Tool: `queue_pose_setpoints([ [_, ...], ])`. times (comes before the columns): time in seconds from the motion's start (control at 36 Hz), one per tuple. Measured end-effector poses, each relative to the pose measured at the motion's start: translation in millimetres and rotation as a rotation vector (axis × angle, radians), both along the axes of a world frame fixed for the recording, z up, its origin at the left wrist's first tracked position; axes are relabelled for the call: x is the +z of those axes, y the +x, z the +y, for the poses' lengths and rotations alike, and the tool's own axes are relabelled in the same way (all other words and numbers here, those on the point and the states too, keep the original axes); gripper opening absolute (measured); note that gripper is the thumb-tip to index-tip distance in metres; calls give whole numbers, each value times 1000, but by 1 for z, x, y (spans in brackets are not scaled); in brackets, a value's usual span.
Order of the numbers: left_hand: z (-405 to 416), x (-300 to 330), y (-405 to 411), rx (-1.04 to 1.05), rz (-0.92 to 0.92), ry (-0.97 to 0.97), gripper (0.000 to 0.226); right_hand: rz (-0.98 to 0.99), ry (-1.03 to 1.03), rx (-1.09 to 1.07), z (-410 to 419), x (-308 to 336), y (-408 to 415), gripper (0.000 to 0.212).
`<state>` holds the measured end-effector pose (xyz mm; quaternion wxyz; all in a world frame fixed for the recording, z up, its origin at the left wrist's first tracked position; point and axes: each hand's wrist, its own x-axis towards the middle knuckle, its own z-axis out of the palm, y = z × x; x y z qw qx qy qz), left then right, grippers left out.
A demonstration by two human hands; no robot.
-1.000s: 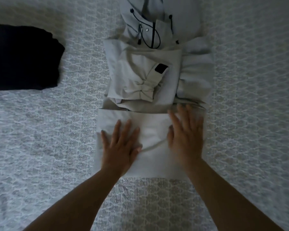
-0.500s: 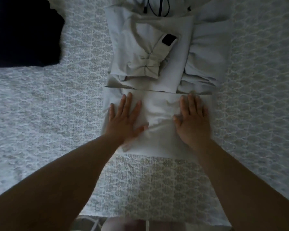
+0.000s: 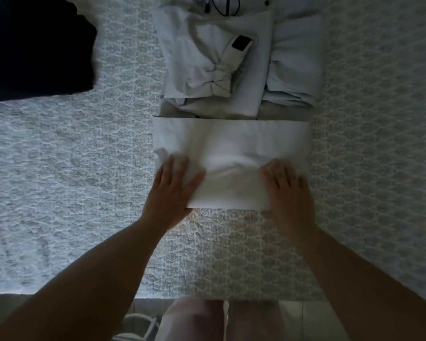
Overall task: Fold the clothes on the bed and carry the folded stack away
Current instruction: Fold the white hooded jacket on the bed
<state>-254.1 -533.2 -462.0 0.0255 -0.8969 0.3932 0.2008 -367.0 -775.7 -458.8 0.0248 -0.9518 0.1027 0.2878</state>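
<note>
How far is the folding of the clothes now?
Done: a dark folded garment lies at the far left. In hand: the left hand and right hand lie on the near flap of the pale jacket, sleeves already folded in. Left: finish folding, stack, carry away.

Both forearms are extended fwd from the bottom corners of the frame, converging toward centre. Left hand (image 3: 174,187) is laid palm-down at centre-left, fingers straight and slightly spread, tips pointed up-frame, thumb angled inward. Right hand (image 3: 289,187) is laid palm-down at centre-right, approx level w/ the left, fingers straight and close together. Wrists are kept roughly in line w/ forearms. Nothing is gripped.
</note>
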Motion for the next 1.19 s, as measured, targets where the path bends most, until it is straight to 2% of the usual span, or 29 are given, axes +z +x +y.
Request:
queue_pose_setpoints([
  [0.11, 0, 9, 6, -49, 0, 44, 80, 21, 24, 47, -11, 13, 6, 68],
  [0.28, -10, 41, 22, 63, 57, 54, 62, 17, -2, 19, -15, 47, 22, 50],
  [0.39, -22, 71, 42, 113, 122, 127, 51, 68, 61, -15, -30, 75, 36, 39],
  [0.53, -37, 104, 48, 33, 395, 324, 46, 504, 189, 20, -44, 118, 47, 35],
  [0.64, -42, 121, 34, -88, 725, 546, 57, 853, 240, 14, -37, 141, 38, 36],
  [0.72, -36, 130, 29, 6, 933, 604, 59, 1040, 245, 72, -36, 155, 31, 33],
  [0.75, -33, 132, 32, 49, 987, 600, 59, 1033, 263, 83, -43, 156, 31, 30],
  [0.81, -28, 135, 43, 164, 1102, 548, 54, 950, 323, -122, -58, 160, 32, 20],
  [0.86, -23, 138, 60, 285, 1187, 439, 45, 846, 402, -233, -80, 157, 40, 8],
  [0.94, -17, 141, 88, 491, 1176, 151, 50, 561, 498, -430, -111, 154, 56, 24],
  [1.0, -12, 133, 100, 723, 1111, -133, 48, 292, 602, -635, -125, 146, 60, 32],
  [1.08, -13, 111, 101, 1066, 939, -515, 31, -122, 803, -1005, -124, 124, 55, 26],
  [1.14, -20, 92, 90, 1184, 696, -566, 24, -204, 904, -1205, -114, 105, 47, 36],
  [1.19, -29, 73, 71, 1242, 460, -493, 20, -136, 843, -1201, -102, 87, 35, 41],
])
